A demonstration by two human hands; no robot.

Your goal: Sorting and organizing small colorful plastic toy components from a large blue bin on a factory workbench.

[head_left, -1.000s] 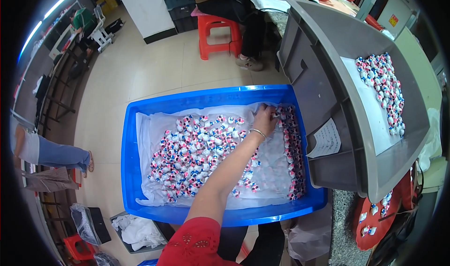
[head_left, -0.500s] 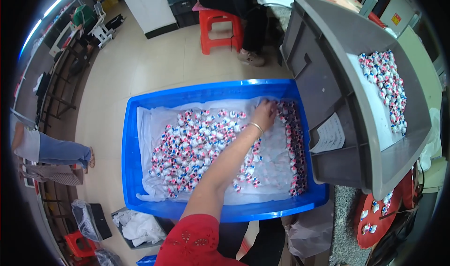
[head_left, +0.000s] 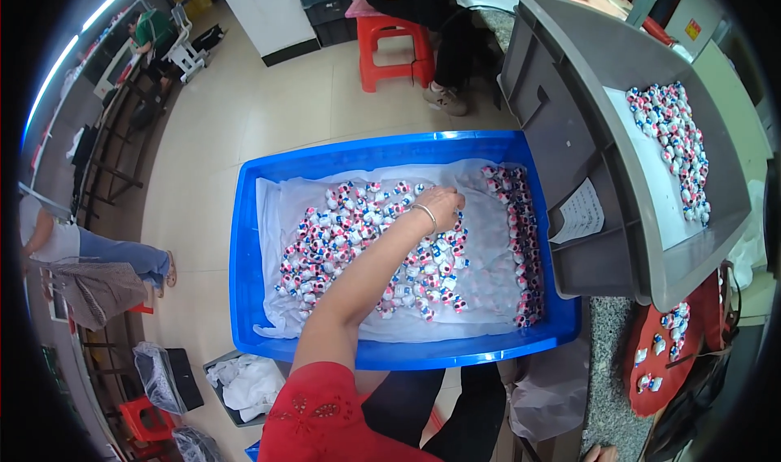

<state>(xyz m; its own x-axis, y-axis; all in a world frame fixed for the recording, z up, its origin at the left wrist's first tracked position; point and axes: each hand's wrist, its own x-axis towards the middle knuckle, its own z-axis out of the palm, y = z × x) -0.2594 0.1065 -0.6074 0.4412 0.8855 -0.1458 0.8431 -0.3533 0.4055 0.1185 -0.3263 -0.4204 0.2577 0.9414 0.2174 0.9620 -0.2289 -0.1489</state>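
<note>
My left hand (head_left: 442, 208), wearing a bracelet, reaches into a blue plastic bin (head_left: 244, 299) lined with white sheeting (head_left: 484, 250). Its fingers bend down at the upper right edge of a loose heap of small white, pink and blue pieces (head_left: 346, 242), like little figurines. What the fingertips hold, if anything, is hidden. Similar pieces stand packed in a dense block (head_left: 525, 250) along the bin's right side. Only a sliver of my right hand (head_left: 600, 454) shows at the bottom edge by the speckled counter (head_left: 606, 364); most of its fingers are out of sight.
A grey crate (head_left: 586, 185) with more pieces tilts beside the bin's right wall. On the counter lies a red mat (head_left: 651, 364) with a few pieces. Someone sits on a red stool (head_left: 378, 55) beyond; other people (head_left: 122, 254) are at left. Below stands a container of white cloth (head_left: 248, 389).
My left hand has moved left, away from the packed block, to the loose heap's edge. Part of my right hand has come into view at the bottom. The whole view has shifted slightly.
</note>
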